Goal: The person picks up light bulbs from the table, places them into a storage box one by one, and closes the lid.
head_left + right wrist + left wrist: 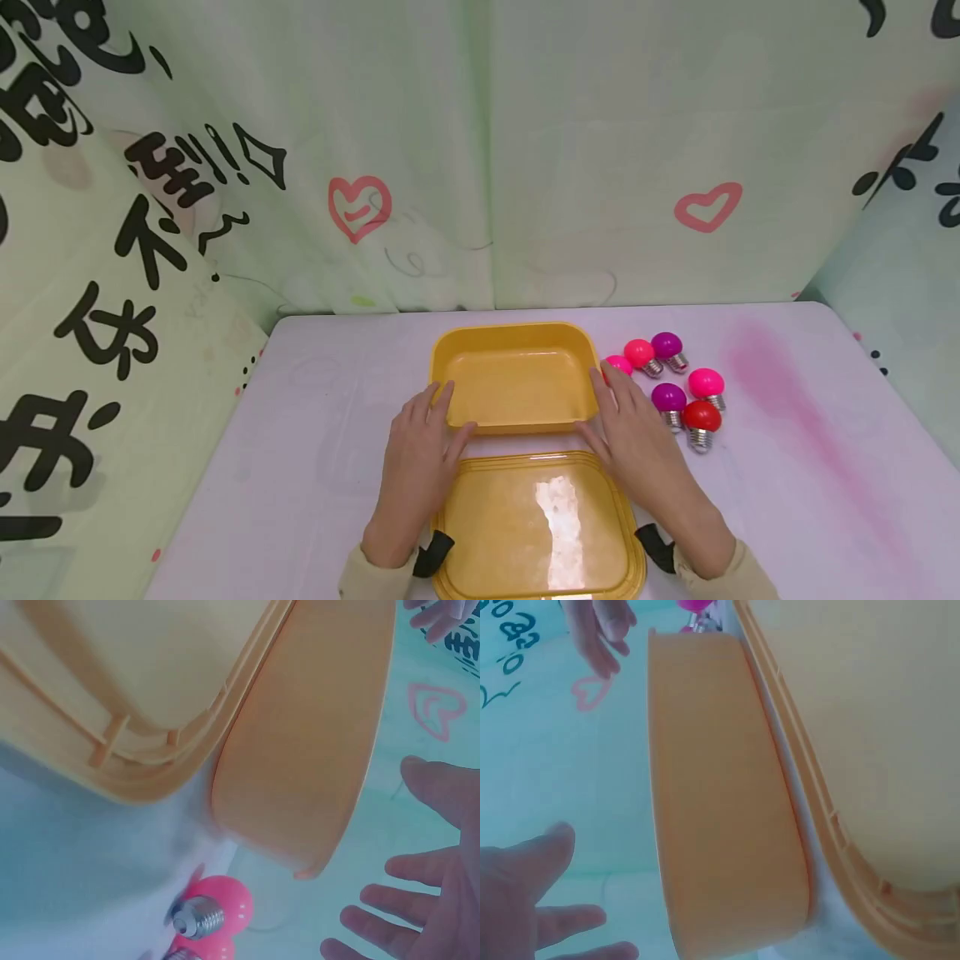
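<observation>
A yellow rectangular container (516, 379) sits on the table with its inside facing up and bare. Just in front of it lies a yellow lid (495, 525) with a ridged rim. My left hand (418, 458), fingers spread, hovers by the container's near left corner; in the left wrist view its fingers (570, 919) stand apart from the container wall. Opposite it, my right hand (647, 446) overlaps the near right corner in the head view, fingers extended. A gap shows between that hand and the container in the right wrist view. Neither hand holds anything.
Several bulbs with silver screw bases lie to the right of the container, among them a red bulb (702, 415), a purple bulb (666, 343) and a pink bulb (706, 382). A pale green curtain (585, 150) with drawings hangs behind the table (795, 467).
</observation>
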The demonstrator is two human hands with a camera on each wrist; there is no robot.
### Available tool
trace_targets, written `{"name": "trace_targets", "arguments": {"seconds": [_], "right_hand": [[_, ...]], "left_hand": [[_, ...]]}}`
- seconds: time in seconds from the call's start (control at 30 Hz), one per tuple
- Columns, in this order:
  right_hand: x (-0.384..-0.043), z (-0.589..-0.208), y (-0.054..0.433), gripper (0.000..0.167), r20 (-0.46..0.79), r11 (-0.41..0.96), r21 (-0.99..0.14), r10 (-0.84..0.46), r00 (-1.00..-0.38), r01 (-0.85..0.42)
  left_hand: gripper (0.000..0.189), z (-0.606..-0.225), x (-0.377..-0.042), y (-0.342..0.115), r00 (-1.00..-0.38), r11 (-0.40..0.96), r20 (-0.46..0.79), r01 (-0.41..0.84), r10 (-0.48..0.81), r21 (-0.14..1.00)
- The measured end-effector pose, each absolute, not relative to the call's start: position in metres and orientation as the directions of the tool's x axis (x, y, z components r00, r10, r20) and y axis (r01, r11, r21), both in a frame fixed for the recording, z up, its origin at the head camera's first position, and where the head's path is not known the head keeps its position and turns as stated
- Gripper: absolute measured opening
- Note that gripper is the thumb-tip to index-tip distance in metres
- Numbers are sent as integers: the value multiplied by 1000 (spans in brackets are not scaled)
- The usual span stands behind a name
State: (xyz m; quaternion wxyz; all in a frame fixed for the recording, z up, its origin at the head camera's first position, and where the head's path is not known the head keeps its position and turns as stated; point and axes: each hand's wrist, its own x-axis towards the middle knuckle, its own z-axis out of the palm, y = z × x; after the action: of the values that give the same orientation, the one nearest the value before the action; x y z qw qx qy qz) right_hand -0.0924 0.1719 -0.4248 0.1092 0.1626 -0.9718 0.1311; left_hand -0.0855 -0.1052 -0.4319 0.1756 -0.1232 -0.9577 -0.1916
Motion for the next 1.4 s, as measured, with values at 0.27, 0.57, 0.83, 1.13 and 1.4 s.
{"name": "trace_targets", "arguments": {"seconds": [0.27,0.57,0.83,1.13,1.4], "right_hand": [[-98,-424,177,80,237,914,-230,-281,-930,-335],[-108,-424,184,75,255,923,-196,-277,-926,-330],[-114,-428,187,69,255,921,-200,-281,-925,-335],[-119,-432,190,66,262,928,-175,-278,-924,-328],[-121,-434,195,69,218,931,-199,-261,-940,-305]], "left_hand": [[52,-432,-94,-113,-889,860,438,324,135,393],[41,-435,-104,-120,-906,818,415,295,77,493],[39,-442,-112,-122,-909,793,416,277,33,543],[38,-449,-119,-127,-942,671,333,228,-29,706],[43,-454,-124,-133,-940,548,335,248,-64,799]]}}
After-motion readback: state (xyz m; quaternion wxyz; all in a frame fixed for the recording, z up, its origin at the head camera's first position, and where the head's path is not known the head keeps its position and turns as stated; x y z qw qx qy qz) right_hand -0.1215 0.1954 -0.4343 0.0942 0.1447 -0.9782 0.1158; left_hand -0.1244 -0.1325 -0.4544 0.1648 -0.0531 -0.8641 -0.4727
